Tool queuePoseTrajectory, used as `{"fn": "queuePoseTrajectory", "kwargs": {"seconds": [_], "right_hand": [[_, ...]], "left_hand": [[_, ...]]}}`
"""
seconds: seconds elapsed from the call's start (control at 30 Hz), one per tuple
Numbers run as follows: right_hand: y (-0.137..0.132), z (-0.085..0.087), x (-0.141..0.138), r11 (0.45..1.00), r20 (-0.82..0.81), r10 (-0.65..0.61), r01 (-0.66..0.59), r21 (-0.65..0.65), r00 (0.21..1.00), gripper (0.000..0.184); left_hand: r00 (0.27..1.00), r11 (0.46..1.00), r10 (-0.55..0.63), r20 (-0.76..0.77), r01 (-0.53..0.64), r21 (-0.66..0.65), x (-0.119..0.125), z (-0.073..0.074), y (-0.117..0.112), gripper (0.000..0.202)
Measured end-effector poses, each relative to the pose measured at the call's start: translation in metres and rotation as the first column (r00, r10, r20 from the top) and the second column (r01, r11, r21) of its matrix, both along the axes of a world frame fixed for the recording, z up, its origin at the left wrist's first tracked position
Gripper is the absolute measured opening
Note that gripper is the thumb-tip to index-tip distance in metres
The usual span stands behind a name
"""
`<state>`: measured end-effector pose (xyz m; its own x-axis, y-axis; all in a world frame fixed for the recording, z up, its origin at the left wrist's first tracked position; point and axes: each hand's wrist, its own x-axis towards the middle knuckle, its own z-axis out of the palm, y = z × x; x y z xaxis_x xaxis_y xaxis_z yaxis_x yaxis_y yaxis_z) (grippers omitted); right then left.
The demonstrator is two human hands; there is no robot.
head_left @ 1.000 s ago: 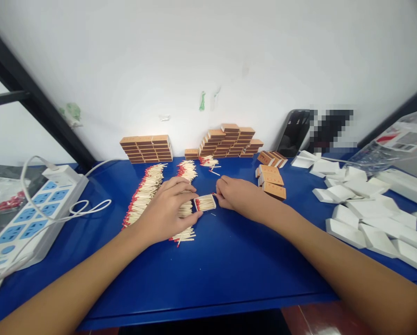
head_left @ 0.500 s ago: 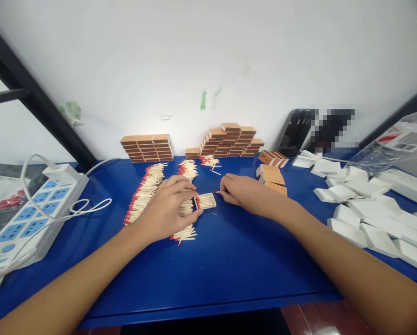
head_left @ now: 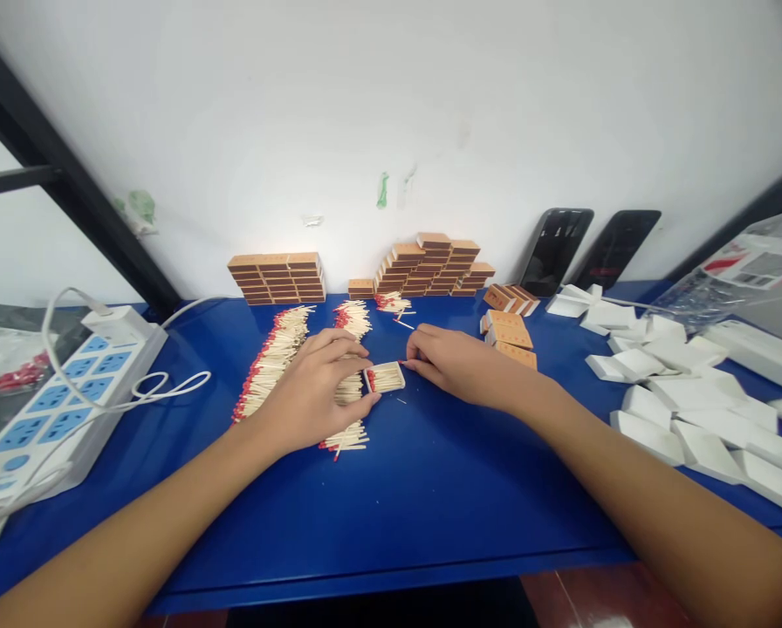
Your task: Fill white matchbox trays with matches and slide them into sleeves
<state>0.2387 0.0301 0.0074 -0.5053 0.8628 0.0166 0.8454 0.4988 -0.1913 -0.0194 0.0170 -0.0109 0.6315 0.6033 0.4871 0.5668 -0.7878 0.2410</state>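
Note:
My left hand [head_left: 325, 384] rests over a pile of red-headed matches [head_left: 352, 321], its thumb and fingers closed about the left end of a small white matchbox tray [head_left: 397, 387]. Matches lie side by side in the tray, red heads to the left. Just right of the tray, my right hand [head_left: 447, 359] is pinched on matches whose red heads [head_left: 402, 362] show at the fingertips; how many I cannot tell. Left of my left hand runs a long row of matches [head_left: 273, 362]. A smaller heap [head_left: 391, 303] lies behind the tray.
Stacked matchboxes [head_left: 277, 277] and a second stack [head_left: 430, 266] stand along the wall. More matchboxes [head_left: 509, 330] lie right of my right hand. White empty trays [head_left: 685, 384] are scattered at the right, two phones [head_left: 557, 251] lean behind, and a power strip [head_left: 70, 392] sits left.
My right hand has shifted slightly left, bringing the match heads nearer the tray's right rim. My left hand and the tray stay put.

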Motion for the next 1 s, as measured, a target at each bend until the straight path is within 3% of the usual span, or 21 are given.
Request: {"fn": "queuePoseTrajectory", "kwargs": {"seconds": [0.43, 0.9, 1.0], "right_hand": [[0.005, -0.004, 0.008, 0.991, -0.088, -0.036, 0.024, -0.134, 0.995, 0.016], [0.009, 0.002, 0.011, 1.000, -0.205, -0.007, 0.005, -0.009, 0.979, 0.016], [0.006, 0.002, 0.009, 0.996, -0.265, 0.036, -0.013, 0.089, 0.964, 0.015]], "left_hand": [[1.000, 1.000, -0.007, -0.014, 0.008, 0.008, 0.000, -0.001, 0.000, 0.025], [1.000, 1.000, -0.001, -0.015, 0.002, 0.024, 0.000, -0.002, 0.000, 0.025], [1.000, 1.000, 0.008, -0.016, -0.008, 0.022, 0.000, -0.001, 0.000, 0.024]]}}
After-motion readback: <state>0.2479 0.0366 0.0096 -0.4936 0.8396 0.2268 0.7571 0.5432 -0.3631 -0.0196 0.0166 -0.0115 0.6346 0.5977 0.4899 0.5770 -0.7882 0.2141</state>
